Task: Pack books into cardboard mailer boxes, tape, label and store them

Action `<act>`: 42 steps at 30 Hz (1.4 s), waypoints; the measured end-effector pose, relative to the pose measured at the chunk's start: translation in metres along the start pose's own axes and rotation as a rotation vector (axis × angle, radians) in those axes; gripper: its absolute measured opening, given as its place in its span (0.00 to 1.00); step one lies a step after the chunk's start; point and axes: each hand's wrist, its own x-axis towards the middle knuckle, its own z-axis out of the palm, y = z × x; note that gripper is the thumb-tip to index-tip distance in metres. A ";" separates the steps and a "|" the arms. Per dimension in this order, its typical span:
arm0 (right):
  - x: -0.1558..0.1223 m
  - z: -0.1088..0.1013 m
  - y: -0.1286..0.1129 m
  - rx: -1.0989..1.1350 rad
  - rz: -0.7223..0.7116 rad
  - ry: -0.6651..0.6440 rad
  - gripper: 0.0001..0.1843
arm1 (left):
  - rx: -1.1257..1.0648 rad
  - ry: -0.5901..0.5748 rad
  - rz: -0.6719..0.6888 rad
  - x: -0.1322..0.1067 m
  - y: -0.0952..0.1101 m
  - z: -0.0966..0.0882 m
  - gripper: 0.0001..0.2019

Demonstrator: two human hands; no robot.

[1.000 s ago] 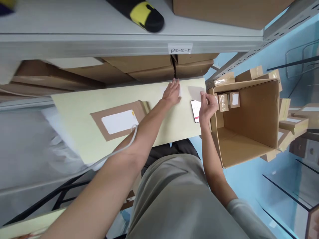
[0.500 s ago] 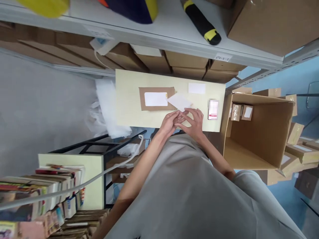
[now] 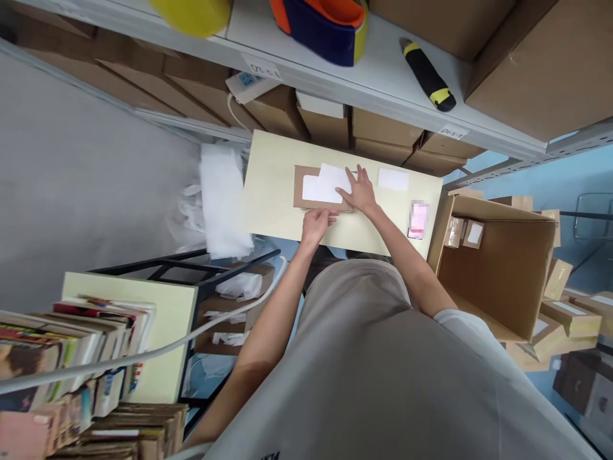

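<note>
A flat brown cardboard parcel [image 3: 297, 191] lies on the pale yellow table [image 3: 271, 172], with a white label [image 3: 311, 188] on its face. A second white slip of paper [image 3: 332, 182] overlaps that label on the parcel. My right hand [image 3: 361, 191] is open, fingers spread over the right edge of the slip and the parcel's right end. My left hand [image 3: 317, 227] is at the parcel's near edge, its fingers pinched together; whatever is between them is hidden. To the right lie another white slip [image 3: 393, 179] and a phone [image 3: 418, 220] with a blurred screen.
A large open carton [image 3: 493, 268] stands right of the table with small boxes inside. Above the table is a metal shelf [image 3: 383, 89] with a tape dispenser [image 3: 325, 29] and a black-and-yellow cutter [image 3: 428, 76]. Books [image 3: 96, 345] and a grey cable [image 3: 201, 332] are at lower left.
The white slip was held at the parcel's right; it now lies over the parcel. My right hand has spread out on it, and my hands have moved apart. The view has shifted.
</note>
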 end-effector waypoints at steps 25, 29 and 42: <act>-0.170 -0.098 -0.007 0.976 0.077 0.368 0.33 | -0.119 -0.227 0.304 -0.075 0.053 -0.017 0.15; -0.183 -0.101 -0.014 0.996 0.064 0.387 0.33 | -0.089 -0.284 0.343 -0.088 0.063 -0.016 0.15; -0.194 -0.102 -0.017 1.002 0.057 0.361 0.32 | -0.041 -0.243 0.419 -0.096 0.069 -0.024 0.12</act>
